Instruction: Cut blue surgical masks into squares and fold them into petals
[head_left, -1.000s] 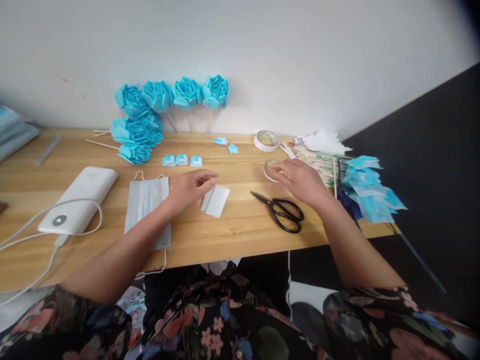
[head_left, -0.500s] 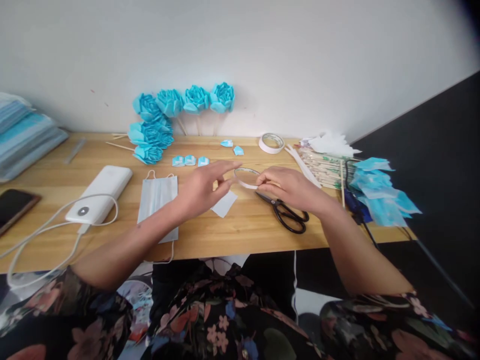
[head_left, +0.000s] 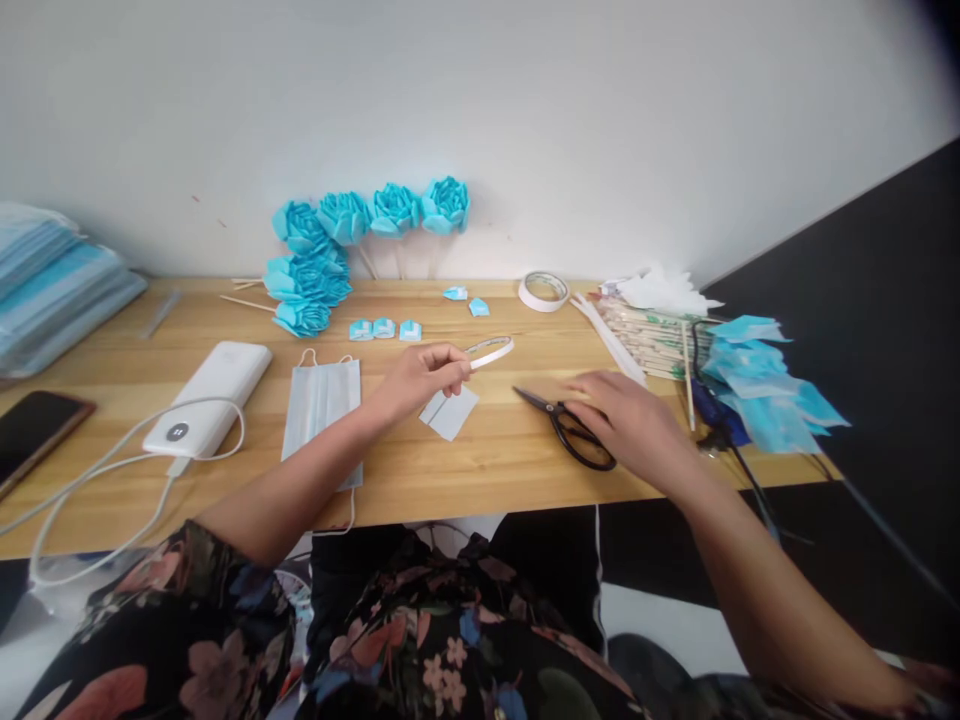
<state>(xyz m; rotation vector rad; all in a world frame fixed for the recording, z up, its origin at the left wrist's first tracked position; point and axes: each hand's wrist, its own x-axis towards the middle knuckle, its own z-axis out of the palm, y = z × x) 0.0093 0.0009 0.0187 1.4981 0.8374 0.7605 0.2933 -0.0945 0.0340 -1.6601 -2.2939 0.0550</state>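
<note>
My left hand [head_left: 424, 375] pinches a thin white tape roll [head_left: 491, 351] and holds it just above the wooden table [head_left: 480, 470]. Under it lies a white folded piece of mask material [head_left: 450, 411]. My right hand [head_left: 626, 420] rests over the handles of the black scissors [head_left: 566, 425], fingers curled on them; the blades point left. A pale blue face mask [head_left: 322, 405] lies flat to the left of my left hand.
Blue mask-fabric roses [head_left: 352, 240] lean on the wall, small folded blue pieces [head_left: 384, 329] before them. A second tape roll [head_left: 544, 290], a bundle of sticks [head_left: 652, 335] and blue scraps [head_left: 765, 385] sit right. A white power bank [head_left: 210, 397], phone [head_left: 34, 430] and mask stacks [head_left: 52, 285] are left.
The thin tape roll passed from my right hand to my left hand. My right hand dropped down onto the scissors' handles.
</note>
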